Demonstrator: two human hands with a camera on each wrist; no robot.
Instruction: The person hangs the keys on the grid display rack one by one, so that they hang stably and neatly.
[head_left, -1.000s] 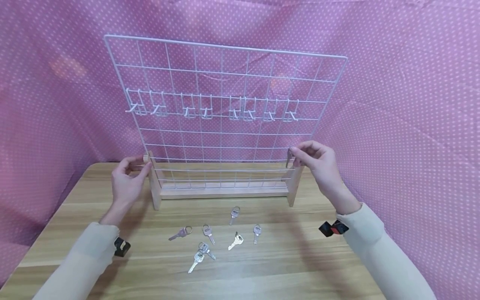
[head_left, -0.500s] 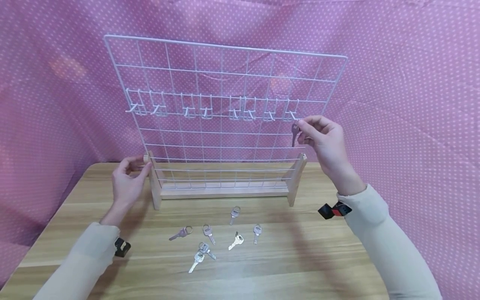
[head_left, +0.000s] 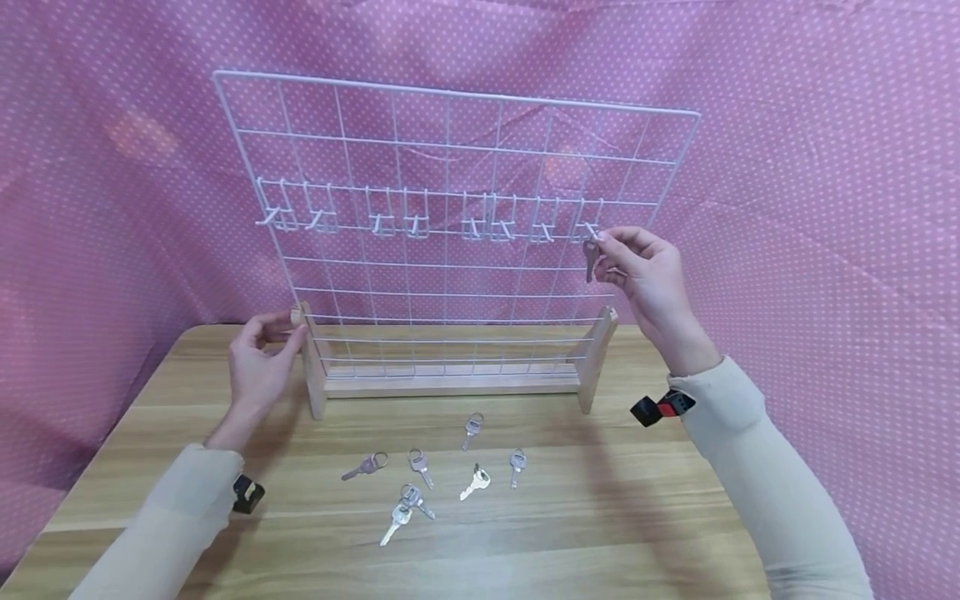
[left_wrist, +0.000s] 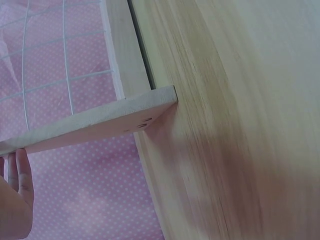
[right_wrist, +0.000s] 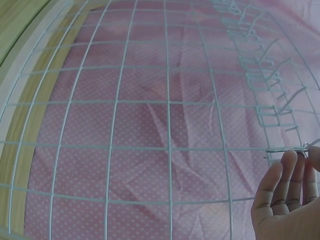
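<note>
Between thumb and fingertips my right hand (head_left: pixel 648 275) pinches the top of a key (head_left: pixel 591 260). The key hangs blade down, right at the rightmost white hook (head_left: pixel 587 229); whether its ring is over the hook's tip cannot be made out. In the right wrist view the same key (right_wrist: pixel 285 150) appears edge-on above the fingers. My left hand (head_left: pixel 262 362) holds the top of the wooden side post (head_left: pixel 313 375) of the stand, thumb in front. The left wrist view has the fingertips (left_wrist: pixel 22 162) against that post (left_wrist: pixel 100 117). A white wire grid (head_left: pixel 450 267) rises from the stand.
Several more hooks (head_left: pixel 382 223) line the grid to the left, with no keys on them. On the wooden table (head_left: pixel 570 517), in front of the stand, lie several loose keys: a gold-toned key (head_left: pixel 476 482), a silver key (head_left: pixel 517 468), and two overlapping ones. Pink dotted cloth (head_left: pixel 825 208) surrounds the table.
My right hand has risen with the key from beside the right post to the rightmost hook, then shifted slightly closer to it. The left hand keeps its hold on the left post.
</note>
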